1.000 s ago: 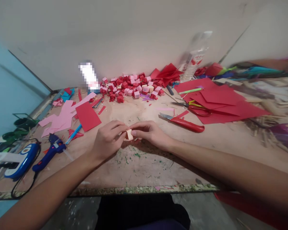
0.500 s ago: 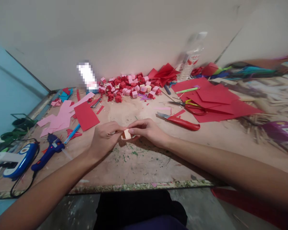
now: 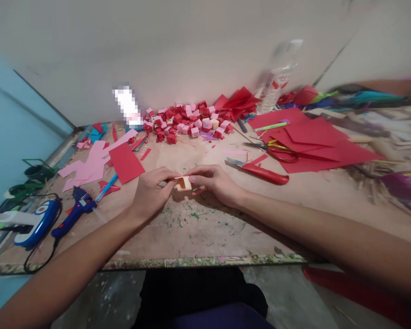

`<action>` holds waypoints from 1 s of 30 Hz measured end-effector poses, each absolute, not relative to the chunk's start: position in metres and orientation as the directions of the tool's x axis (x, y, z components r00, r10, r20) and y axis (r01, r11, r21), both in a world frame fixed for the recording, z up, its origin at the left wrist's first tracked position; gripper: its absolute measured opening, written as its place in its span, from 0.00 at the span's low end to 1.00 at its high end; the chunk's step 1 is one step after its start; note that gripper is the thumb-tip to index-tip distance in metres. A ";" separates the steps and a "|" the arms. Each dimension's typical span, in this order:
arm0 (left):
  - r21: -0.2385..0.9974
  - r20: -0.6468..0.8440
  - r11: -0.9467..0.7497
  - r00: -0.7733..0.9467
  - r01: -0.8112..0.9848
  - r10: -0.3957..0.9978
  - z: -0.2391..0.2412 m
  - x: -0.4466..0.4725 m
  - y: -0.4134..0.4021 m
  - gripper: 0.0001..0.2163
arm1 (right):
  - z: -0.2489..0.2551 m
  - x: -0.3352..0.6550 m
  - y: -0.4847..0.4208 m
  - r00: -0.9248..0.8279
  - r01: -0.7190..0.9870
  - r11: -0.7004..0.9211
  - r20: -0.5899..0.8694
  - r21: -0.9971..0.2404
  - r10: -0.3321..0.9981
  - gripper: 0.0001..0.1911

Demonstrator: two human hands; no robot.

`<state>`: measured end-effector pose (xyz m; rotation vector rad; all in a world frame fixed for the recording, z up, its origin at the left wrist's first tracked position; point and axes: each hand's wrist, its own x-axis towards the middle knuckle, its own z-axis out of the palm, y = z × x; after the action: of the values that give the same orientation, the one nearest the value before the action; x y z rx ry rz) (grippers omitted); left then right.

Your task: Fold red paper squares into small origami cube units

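Between my two hands, low over the middle of the table, is a small cream paper box (image 3: 184,184) with its hollow inside facing me. My left hand (image 3: 154,189) pinches its left side with thumb and forefinger. On the other side, my right hand (image 3: 215,183) grips the box's right wall, thumb on top and the other fingers curled beneath. Behind the hands lies a pile of small pink and red paper boxes (image 3: 185,121), with a few cream ones among them.
To the left are a blue glue gun (image 3: 73,212), a blue power strip (image 3: 37,224), pink paper pieces (image 3: 89,167) and a red card (image 3: 126,163). Rightward lie a red-handled cutter (image 3: 263,173), scissors (image 3: 277,151), red paper sheets (image 3: 315,137) and a plastic bottle (image 3: 277,82).
The cream box has been tilted, so more of its hollow inside shows. Both hands keep their hold on it. The whole view has shifted slightly.
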<state>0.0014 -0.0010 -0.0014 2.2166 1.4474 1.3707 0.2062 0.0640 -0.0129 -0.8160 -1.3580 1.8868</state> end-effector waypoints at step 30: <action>0.261 0.792 -0.751 0.309 0.606 0.526 -0.003 -0.001 0.003 0.05 | -0.009 0.208 0.065 -0.576 -0.199 -0.306 -0.141 -0.931 0.805 0.14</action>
<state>-0.0009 0.0025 -0.0034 2.6102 1.1314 1.5241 0.2080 0.0651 -0.0088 -0.8174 -1.2598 1.9409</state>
